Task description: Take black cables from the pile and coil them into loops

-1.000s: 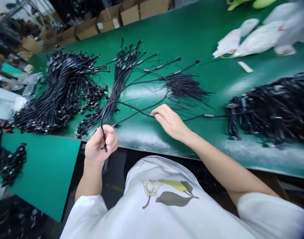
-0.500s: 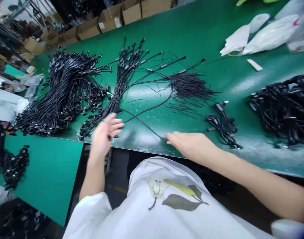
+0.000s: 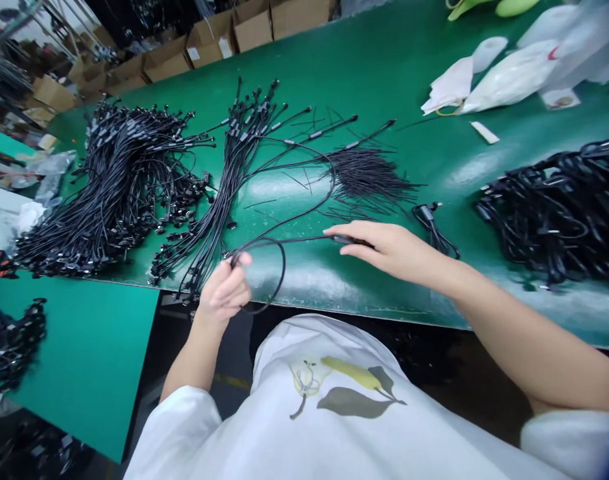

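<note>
My left hand (image 3: 226,291) is closed around a black cable (image 3: 283,270), which makes a loose loop beside it over the table's front edge. From there the cable runs almost straight to my right hand (image 3: 387,248), whose thumb and fingers close on a dark length of it. Just left of my left hand lies a bundle of straight black cables (image 3: 232,160) with grey sleeves near their far ends. Close to my right hand, a small folded cable (image 3: 429,223) is partly hidden by the forearm.
A large heap of cables (image 3: 119,180) lies at the left, and coiled cables (image 3: 554,207) at the right. Thin black ties (image 3: 372,172) are spread mid-table. White plastic bags (image 3: 514,77) sit back right. Cardboard boxes (image 3: 209,43) line the far edge.
My left hand has gone from open fingers to closed on the cable, which now loops. My right hand has moved up and away from the table's front edge. The view has shifted slightly.
</note>
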`<control>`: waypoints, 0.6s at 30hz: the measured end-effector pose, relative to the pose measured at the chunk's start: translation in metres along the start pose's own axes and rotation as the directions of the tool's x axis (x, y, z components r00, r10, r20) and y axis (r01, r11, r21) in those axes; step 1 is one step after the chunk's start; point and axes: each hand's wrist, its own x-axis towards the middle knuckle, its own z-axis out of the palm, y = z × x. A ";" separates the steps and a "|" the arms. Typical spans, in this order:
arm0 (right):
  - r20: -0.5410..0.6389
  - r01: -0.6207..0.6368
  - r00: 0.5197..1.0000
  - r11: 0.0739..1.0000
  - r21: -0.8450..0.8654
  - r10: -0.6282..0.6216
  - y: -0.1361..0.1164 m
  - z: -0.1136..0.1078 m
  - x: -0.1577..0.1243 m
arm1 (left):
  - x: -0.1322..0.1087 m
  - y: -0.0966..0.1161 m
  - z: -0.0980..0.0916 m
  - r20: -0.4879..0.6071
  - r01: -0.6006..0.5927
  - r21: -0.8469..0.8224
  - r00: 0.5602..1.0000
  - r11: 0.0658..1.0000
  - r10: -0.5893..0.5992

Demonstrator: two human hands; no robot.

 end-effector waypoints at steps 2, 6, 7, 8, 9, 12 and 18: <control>-0.048 -0.015 0.999 0.998 -0.069 0.012 0.001 0.012 -0.011 | 0.000 0.006 0.000 -0.142 -0.164 -0.022 0.977 0.986 0.159; -0.029 0.118 0.990 0.939 -0.322 -0.135 -0.028 0.031 -0.022 | 0.016 -0.007 0.010 -0.207 -0.162 0.251 0.954 0.954 0.216; 0.025 0.198 0.979 0.924 -0.328 -0.201 -0.039 0.032 -0.022 | 0.020 -0.016 0.014 -0.175 -0.126 0.356 0.964 0.926 0.198; 0.076 0.277 0.961 0.913 -0.299 -0.266 -0.049 0.033 -0.020 | 0.025 -0.025 0.017 -0.127 -0.098 0.463 0.976 0.881 0.176; 0.100 0.331 0.943 0.909 -0.254 -0.316 -0.058 0.032 -0.017 | 0.028 -0.035 0.021 -0.070 -0.082 0.567 0.987 0.820 0.147; 0.021 0.314 0.949 0.940 -0.132 -0.314 -0.069 0.026 -0.003 | 0.028 -0.055 0.027 0.055 -0.058 0.757 0.998 0.651 0.026; -0.268 0.024 0.958 0.904 0.427 0.101 -0.049 0.044 0.020 | 0.023 -0.060 0.030 0.160 0.068 0.370 0.978 0.926 -0.136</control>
